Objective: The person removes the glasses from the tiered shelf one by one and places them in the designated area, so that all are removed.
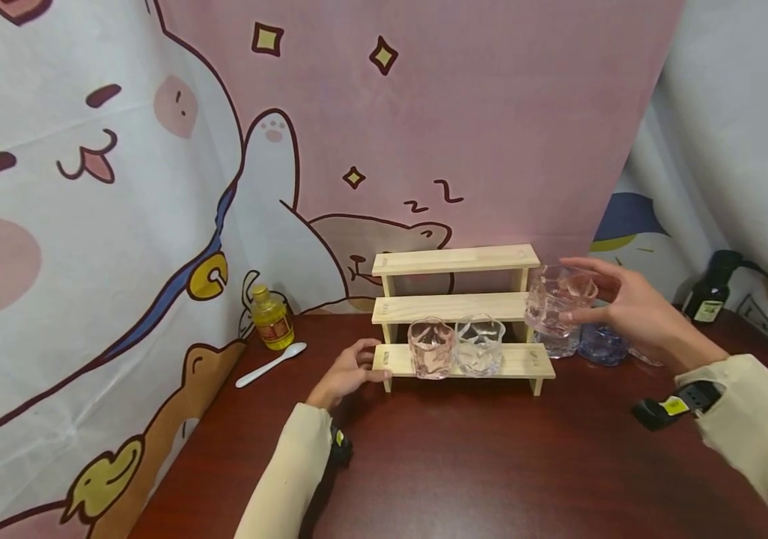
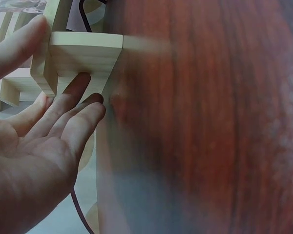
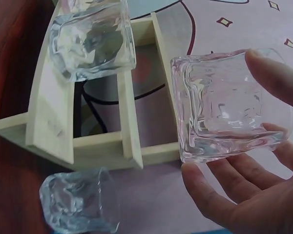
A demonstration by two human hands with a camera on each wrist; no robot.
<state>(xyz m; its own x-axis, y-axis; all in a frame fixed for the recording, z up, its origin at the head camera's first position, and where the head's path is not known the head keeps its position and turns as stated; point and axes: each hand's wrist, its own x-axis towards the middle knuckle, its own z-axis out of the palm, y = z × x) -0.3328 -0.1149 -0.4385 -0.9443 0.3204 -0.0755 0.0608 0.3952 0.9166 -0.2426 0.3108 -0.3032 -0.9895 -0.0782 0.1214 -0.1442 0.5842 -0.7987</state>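
Observation:
A three-tier wooden stand (image 1: 465,305) rests on the table, with a pinkish glass (image 1: 432,348) and a clear glass (image 1: 480,346) side by side on its lowest step. My left hand (image 1: 350,369) grips that step's left end; in the left wrist view the thumb lies over the board (image 2: 83,44) and the fingers reach beneath it. Beside the stand's right end, my right hand (image 1: 626,299) holds a faceted pale pink glass (image 3: 224,107) in the air, thumb on one side and fingers on the other. Below it on the table stands another clear glass (image 3: 78,200).
A bluish glass (image 1: 602,344) stands right of the stand, partly hidden behind the right hand. Farther right is a dark bottle (image 1: 712,288). At the left are a small yellow bottle (image 1: 272,318) and a white spoon (image 1: 271,364). A printed cloth (image 1: 492,135) hangs behind the table.

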